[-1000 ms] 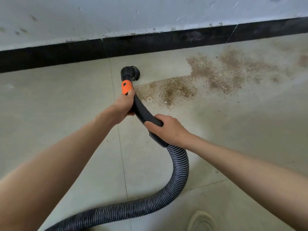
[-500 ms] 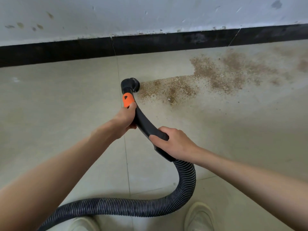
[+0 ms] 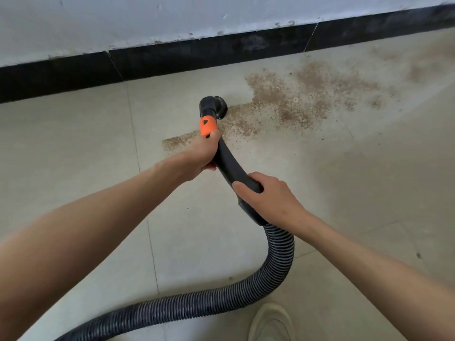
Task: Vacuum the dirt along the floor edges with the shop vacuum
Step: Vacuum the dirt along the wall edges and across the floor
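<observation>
A black curved vacuum handle (image 3: 229,163) with an orange collar (image 3: 207,126) ends in a round black nozzle (image 3: 214,105) that sits on the floor at the left edge of a brown dirt patch (image 3: 295,97). My left hand (image 3: 199,156) grips the handle just below the orange collar. My right hand (image 3: 268,198) grips the lower end of the handle, where the ribbed grey hose (image 3: 280,254) begins. The hose loops down and away to the lower left. A small strip of dirt (image 3: 177,142) lies to the left of my left hand.
A black baseboard (image 3: 197,55) runs along the foot of a white wall (image 3: 172,16) at the top. The floor is pale tile (image 3: 73,156) with grout lines. More dirt (image 3: 423,62) spreads to the far right near the baseboard. My light shoe (image 3: 270,323) shows at the bottom.
The nozzle has been pulled back from the wall and then pushed to the right into the dirt, and a band of floor near it now looks cleaner. Both hands keep their grip.
</observation>
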Motion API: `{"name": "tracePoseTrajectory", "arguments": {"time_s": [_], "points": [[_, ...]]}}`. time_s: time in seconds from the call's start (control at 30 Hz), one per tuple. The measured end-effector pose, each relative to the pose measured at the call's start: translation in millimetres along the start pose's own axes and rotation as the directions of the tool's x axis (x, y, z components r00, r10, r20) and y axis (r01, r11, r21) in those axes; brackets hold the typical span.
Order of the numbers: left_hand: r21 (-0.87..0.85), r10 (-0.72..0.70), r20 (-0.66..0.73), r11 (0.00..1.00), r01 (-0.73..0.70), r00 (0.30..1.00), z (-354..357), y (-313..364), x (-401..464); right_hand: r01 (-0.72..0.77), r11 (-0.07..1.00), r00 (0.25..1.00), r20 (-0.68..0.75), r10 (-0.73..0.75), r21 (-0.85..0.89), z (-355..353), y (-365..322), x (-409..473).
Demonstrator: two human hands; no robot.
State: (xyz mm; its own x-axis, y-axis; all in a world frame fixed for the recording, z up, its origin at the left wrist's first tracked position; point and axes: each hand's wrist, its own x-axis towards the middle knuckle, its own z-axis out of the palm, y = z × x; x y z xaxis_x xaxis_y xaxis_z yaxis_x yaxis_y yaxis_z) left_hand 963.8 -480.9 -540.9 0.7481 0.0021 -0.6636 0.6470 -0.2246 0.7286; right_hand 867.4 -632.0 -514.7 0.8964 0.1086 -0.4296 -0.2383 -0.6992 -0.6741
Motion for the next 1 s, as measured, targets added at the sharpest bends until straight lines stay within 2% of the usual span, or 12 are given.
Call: {"name": "tracePoseTrajectory", "arguments": {"time_s": [0.27,0.47,0.77,1.0], "points": [[-0.025,0.028,0.035,0.999,-0.027,0.999,47.0,32.1,21.7,-0.059,0.998,0.994,-0.095,0.056,-0.029,-33.7,25.5,19.1],[-0.005,0.055,0.043,0.998,-0.055,0.998,49.9,33.2,23.3,-0.057,0.998,0.994,-0.092,0.057,0.007,-31.3,28.1,22.6],[0.019,0.041,-0.057,0.999,-0.040,0.998,-5.6,-1.3,4.5,-0.002,0.994,0.996,0.086,-0.007,0.107,18.6,-1.4,10.5],[-0.182,-0.017,-0.176,0.983,-0.016,0.984,-95.4,-32.3,-34.8,0.120,0.991,0.965,0.229,-0.128,0.051,55.8,-53.9,8.3]]}}
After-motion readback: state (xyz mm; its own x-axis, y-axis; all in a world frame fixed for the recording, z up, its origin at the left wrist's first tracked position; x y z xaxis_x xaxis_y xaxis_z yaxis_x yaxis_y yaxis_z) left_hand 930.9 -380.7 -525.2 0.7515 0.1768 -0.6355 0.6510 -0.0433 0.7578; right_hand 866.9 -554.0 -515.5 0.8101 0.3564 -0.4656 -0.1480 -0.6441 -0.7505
